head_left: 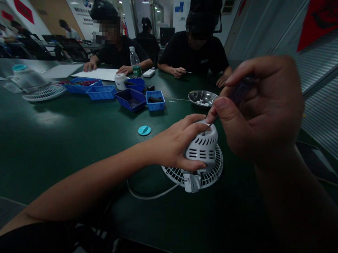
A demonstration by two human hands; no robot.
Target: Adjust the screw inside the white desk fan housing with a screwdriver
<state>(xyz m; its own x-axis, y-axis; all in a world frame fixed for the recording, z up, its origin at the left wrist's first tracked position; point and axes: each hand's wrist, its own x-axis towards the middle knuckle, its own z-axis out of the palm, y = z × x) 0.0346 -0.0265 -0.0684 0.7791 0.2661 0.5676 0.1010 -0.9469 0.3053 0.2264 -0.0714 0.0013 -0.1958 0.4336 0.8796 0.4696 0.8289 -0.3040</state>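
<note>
Water bottle (136, 63), green-labelled: standing upright on the green table (73, 137), serving as reference for all places below.
Seated person (119, 46), black shirt: sitting behind it, slightly left, hands resting by a white sheet (97, 74).
Second person (194, 55), black shirt: sitting to its right, holding something thin.
White handset-like item (149, 72): lying just to its right.
Blue bins (101, 95): standing in front and to the left, one holding red wires (75, 83).
Another white fan (31, 81): lying well to its left.
Red hanging (324, 23): hanging far right.
</note>
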